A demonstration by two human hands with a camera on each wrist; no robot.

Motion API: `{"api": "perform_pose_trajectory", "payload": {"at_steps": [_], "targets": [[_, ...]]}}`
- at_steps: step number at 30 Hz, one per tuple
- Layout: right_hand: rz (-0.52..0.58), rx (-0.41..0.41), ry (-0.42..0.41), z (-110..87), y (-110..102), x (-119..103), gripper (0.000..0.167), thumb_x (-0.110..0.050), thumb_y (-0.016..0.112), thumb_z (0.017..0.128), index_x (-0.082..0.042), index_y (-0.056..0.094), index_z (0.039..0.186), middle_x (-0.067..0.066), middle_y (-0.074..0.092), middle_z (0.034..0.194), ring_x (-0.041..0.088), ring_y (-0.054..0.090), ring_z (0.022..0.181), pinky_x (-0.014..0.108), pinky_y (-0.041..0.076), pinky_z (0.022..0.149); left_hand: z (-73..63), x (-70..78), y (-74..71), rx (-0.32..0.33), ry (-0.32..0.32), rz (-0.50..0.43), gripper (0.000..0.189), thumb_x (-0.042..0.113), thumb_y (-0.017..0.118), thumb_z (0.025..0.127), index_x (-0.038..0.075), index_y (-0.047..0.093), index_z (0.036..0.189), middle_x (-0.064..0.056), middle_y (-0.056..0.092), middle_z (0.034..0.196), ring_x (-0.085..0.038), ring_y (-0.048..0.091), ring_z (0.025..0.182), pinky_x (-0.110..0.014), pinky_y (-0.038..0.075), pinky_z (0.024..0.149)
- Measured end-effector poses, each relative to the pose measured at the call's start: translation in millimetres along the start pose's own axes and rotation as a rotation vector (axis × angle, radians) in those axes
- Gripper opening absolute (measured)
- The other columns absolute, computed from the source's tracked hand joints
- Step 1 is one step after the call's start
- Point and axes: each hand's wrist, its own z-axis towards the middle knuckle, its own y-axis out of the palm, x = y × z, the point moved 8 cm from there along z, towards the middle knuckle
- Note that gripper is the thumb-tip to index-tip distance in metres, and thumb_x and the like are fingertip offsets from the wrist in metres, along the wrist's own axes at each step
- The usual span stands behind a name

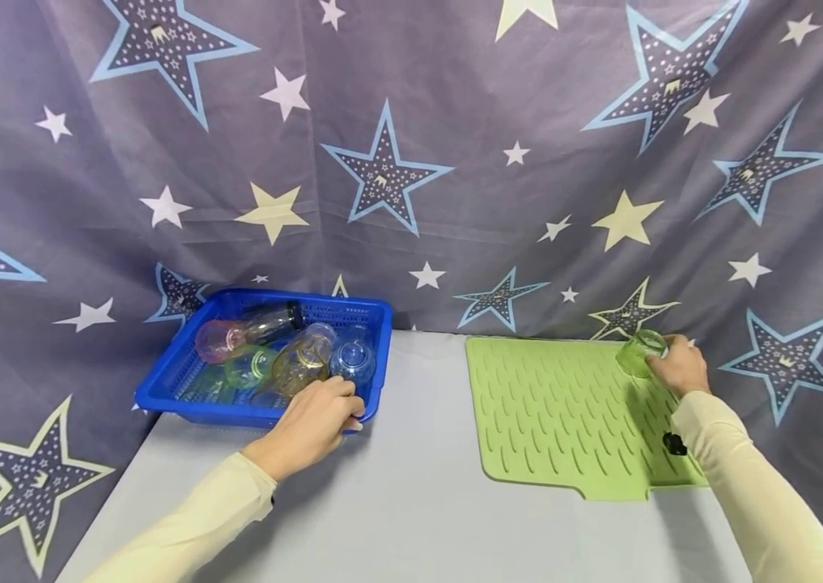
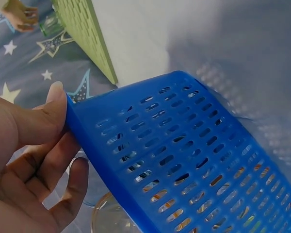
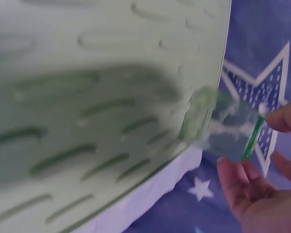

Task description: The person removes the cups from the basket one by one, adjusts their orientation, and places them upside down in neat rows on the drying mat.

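My left hand [image 1: 320,421] grips the near right rim of a blue plastic basket [image 1: 200,411]. In the left wrist view the thumb lies over the rim [image 2: 80,131] and the other fingers curl below it. Inside the basket lie several glasses, among them a pink one [image 1: 219,340], a green one [image 1: 249,368], an amber one [image 1: 298,368] and a blue one [image 1: 353,360]. Far to the right, my right hand [image 1: 680,366] holds a clear green drinking glass [image 1: 633,358] by its rim. The glass's thick base [image 3: 199,114] is at the green ridged mat's far right corner.
The green mat [image 1: 549,405] lies on the right of the white table [image 1: 433,453], with a tab at its near edge. A small black object [image 1: 674,444] shows by the right sleeve. A grey star-patterned cloth [image 1: 455,235] hangs behind the table.
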Motion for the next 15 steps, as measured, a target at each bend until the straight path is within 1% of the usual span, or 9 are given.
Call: {"api": "perform_pose_trajectory", "payload": {"at_steps": [2,4,8,11,13,15], "targets": [[0.026,0.008,-0.013,-3.7,5.3,-9.4,0.063,-0.020,0.056,0.098,0.018,0.034,0.144,0.050,0.039,0.134,0.066,0.038,0.123,0.071,0.034,0.103,-1.2,-1.6,1.4,-0.004,-0.008,-0.014,0.015,0.011,0.086,0.084,0.017,0.074,0.078,0.008,0.048,0.071,-0.014,0.046,0.066,-0.030,0.042,0.059],[0.053,0.011,-0.034,-8.1,11.4,-20.4,0.063,-0.020,0.055,0.099,0.016,0.034,0.146,0.048,0.039,0.133,0.064,0.040,0.121,0.071,0.036,0.100,-2.3,-4.0,2.6,-0.002,-0.020,-0.041,0.012,0.012,0.087,0.084,0.016,0.076,0.081,0.007,0.052,0.074,-0.014,0.049,0.068,-0.030,0.046,0.061],[0.108,0.012,-0.112,-18.5,23.3,-45.0,0.057,-0.018,0.055,0.101,0.013,0.038,0.146,0.043,0.045,0.127,0.057,0.048,0.112,0.067,0.044,0.089,-3.8,-11.8,4.7,0.008,-0.063,-0.111,0.011,0.016,0.088,0.082,0.015,0.077,0.086,0.008,0.058,0.080,-0.014,0.054,0.074,-0.030,0.052,0.067],[0.145,0.004,-0.160,-26.8,32.1,-62.1,0.051,-0.017,0.056,0.102,0.011,0.044,0.143,0.039,0.053,0.123,0.052,0.055,0.108,0.061,0.048,0.085,-4.5,-16.9,6.4,0.005,-0.097,-0.148,0.011,0.019,0.088,0.082,0.016,0.079,0.089,0.009,0.060,0.084,-0.012,0.056,0.078,-0.030,0.053,0.071],[0.174,-0.018,-0.179,-32.0,39.7,-73.0,0.048,-0.017,0.057,0.102,0.009,0.047,0.142,0.037,0.057,0.122,0.049,0.060,0.106,0.058,0.051,0.084,-5.4,-18.6,6.7,0.001,-0.112,-0.163,0.011,0.020,0.087,0.083,0.016,0.079,0.091,0.009,0.062,0.085,-0.011,0.056,0.080,-0.030,0.053,0.072],[0.202,-0.051,-0.192,-37.1,48.1,-84.2,0.046,-0.018,0.057,0.103,0.006,0.049,0.141,0.035,0.062,0.121,0.047,0.063,0.106,0.056,0.053,0.084,-6.2,-18.9,6.1,0.006,-0.112,-0.168,0.011,0.020,0.087,0.084,0.016,0.080,0.092,0.009,0.063,0.087,-0.011,0.057,0.081,-0.031,0.054,0.073]]}}
